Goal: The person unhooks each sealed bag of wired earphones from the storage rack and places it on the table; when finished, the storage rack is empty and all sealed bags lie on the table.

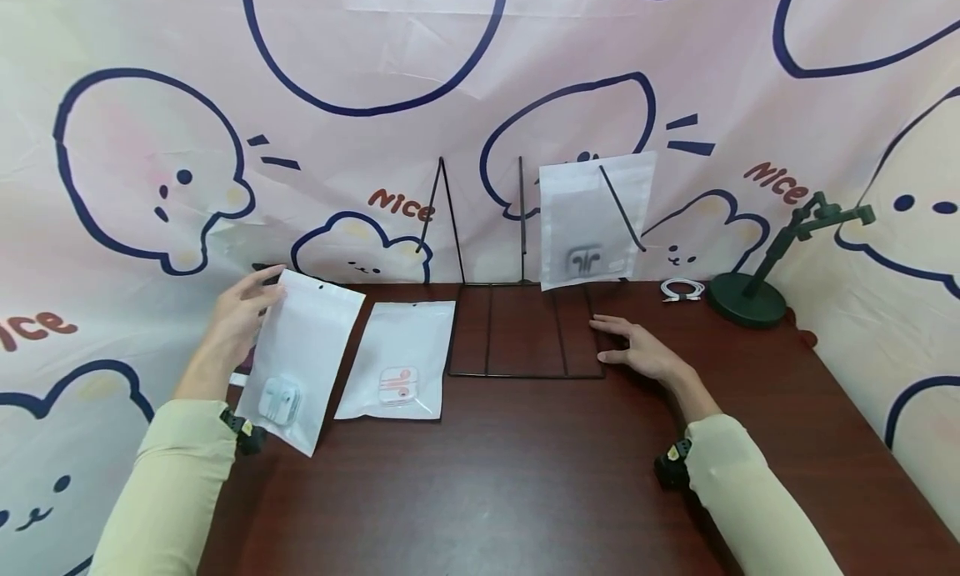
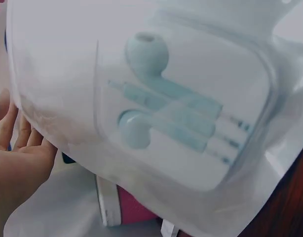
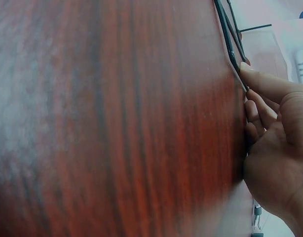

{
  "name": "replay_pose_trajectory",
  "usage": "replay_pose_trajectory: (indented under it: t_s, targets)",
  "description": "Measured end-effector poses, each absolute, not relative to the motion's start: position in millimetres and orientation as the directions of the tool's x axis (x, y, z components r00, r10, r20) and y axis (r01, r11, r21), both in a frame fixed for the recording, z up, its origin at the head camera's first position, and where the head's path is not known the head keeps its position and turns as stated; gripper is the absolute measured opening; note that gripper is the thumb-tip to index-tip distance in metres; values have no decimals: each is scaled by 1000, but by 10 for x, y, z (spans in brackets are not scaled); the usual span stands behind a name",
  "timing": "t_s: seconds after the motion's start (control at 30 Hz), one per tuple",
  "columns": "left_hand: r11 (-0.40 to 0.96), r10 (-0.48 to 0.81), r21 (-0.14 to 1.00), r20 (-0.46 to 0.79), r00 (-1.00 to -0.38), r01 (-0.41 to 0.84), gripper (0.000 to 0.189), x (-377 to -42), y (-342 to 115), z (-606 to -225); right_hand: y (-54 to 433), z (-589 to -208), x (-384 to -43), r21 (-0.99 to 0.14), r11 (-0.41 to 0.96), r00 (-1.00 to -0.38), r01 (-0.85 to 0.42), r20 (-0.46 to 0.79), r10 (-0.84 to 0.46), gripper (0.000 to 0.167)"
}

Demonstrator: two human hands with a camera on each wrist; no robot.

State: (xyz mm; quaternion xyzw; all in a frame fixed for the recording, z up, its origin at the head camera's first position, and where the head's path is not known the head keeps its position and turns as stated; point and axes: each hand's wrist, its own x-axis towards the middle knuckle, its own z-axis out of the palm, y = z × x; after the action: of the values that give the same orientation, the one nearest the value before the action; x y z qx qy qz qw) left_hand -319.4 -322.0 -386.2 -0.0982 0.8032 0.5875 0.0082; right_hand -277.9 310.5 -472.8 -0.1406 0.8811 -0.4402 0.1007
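My left hand (image 1: pixel 236 313) pinches the upper left corner of a white pouch (image 1: pixel 315 343), tilted above the table's left side. A clear case of white wired earphones (image 2: pixel 171 98) shows through its front, and part of the hand is hidden behind it. A second white pouch (image 1: pixel 408 334), with a pink-tinted earphone case, lies flat beside it. My right hand (image 1: pixel 645 351) grips the right side of a black wire rack (image 1: pixel 525 378), thumb and fingertips at the wire (image 3: pixel 235 57). A third pouch (image 1: pixel 592 209), with dark earphones, hangs on the rack's right hook.
A dark green stand (image 1: pixel 750 297) with a jointed arm stands at the back right, next to a coiled white cable (image 1: pixel 682 289). Behind the held pouch is a pink and white object (image 2: pixel 132 207). A patterned cloth (image 1: pixel 360 159) rises behind the brown table (image 1: pixel 480 476).
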Motion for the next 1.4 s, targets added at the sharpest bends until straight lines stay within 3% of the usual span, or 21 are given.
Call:
replay_pose_trajectory:
  t_s: [0.43,1.1,1.4]
  targets:
    - [364,-137,918,-114,-984,-157,60,-3393,-3036,-4093,3056,-4811,-2782,-796,575,-937,-189,-30,-349,63]
    - [473,-100,865,-137,-986,-168,59,-3421,-2939,-4268,3069,-4750,-2785,-801,570,-939,-180,-33,-343,63]
    - [469,-5,882,-47,-999,-44,58,-3394,-2717,-4166,3084,-4739,-2786,-802,571,-940,-176,-35,-340,63]
